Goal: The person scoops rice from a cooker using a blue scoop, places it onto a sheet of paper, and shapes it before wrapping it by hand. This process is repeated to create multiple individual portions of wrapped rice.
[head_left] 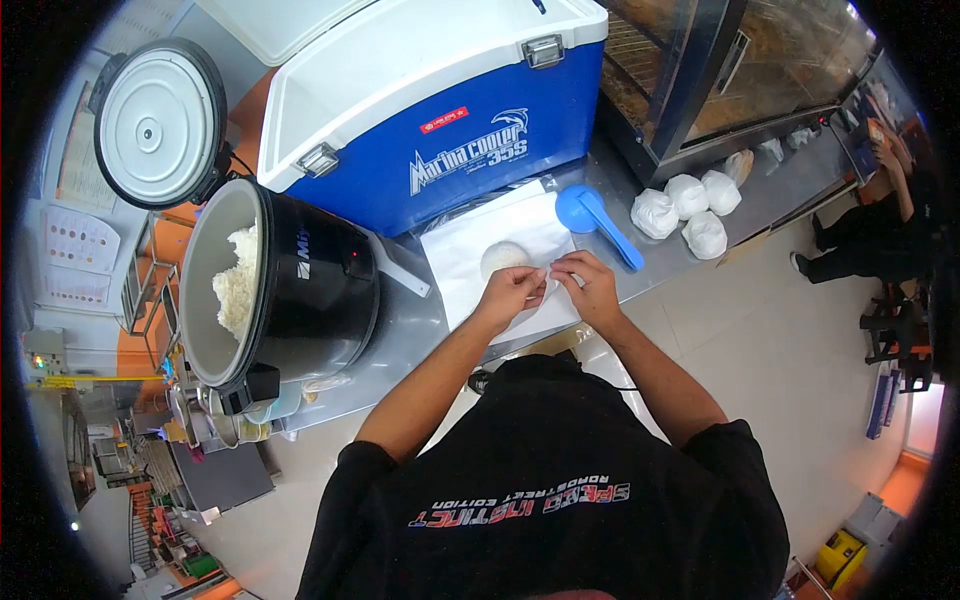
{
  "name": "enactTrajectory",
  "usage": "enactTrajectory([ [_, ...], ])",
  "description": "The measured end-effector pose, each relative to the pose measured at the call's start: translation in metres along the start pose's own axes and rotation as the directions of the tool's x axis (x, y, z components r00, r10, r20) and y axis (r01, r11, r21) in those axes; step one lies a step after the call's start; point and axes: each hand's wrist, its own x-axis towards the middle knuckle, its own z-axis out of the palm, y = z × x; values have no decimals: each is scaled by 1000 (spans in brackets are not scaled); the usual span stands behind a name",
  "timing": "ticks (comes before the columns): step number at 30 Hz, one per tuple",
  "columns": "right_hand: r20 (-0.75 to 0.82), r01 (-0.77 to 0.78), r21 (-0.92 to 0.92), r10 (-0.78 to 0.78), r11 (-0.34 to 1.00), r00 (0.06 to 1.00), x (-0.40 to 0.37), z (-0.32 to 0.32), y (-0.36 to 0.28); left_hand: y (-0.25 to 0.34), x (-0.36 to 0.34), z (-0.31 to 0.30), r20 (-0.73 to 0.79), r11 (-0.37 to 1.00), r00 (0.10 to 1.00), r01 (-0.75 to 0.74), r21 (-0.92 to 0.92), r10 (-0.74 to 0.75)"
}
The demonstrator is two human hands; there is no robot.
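Observation:
My left hand (512, 294) and my right hand (588, 287) meet over the white paper sheets (462, 252) on the metal counter. Both are closed, thumbs and fingers pinched together with the fingertips almost touching. A small whitish bit shows between them, too small to name. Just beyond my left fingers, a round white mound of what looks like rice (504, 258) rests on the paper, partly covered by my hand. A blue scoop (600, 225) lies to the right of the paper, its handle pointing toward me.
At left stands a black rice cooker (320, 290), lid raised, with cooked rice (236, 285) inside. A blue cooler box (460, 130) sits behind the paper. Several white wrapped bundles (686, 197) are grouped at right, before a glass cabinet (770, 80). Another person (890, 220) stands far right.

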Motion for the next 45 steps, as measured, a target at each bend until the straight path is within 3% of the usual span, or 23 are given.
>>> enactTrajectory([
  [13, -1, 16, 10, -16, 1000, 1000, 1, -1, -2, -3, 3, -1, 18, 1000, 1000, -9, 1, 9],
  [16, 14, -58, 37, 57, 998, 998, 1, -2, -5, -3, 2, -1, 16, 1000, 1000, -1, -12, 2],
  [18, 31, 21, -18, -20, 1000, 999, 1, -3, -1, -2, 2, -1, 27, 1000, 1000, 1, -22, 0],
  [31, 12, 11, 27, -11, 1000, 1000, -2, -3, 0, 1, 2, 2, -12, 998, 999, 31, -52, -32],
  [45, 30, 22, 20, -22, 1000, 999, 0, -4, 1, 5, 3, 0, 40, 999, 998, 52, -4, -52],
])
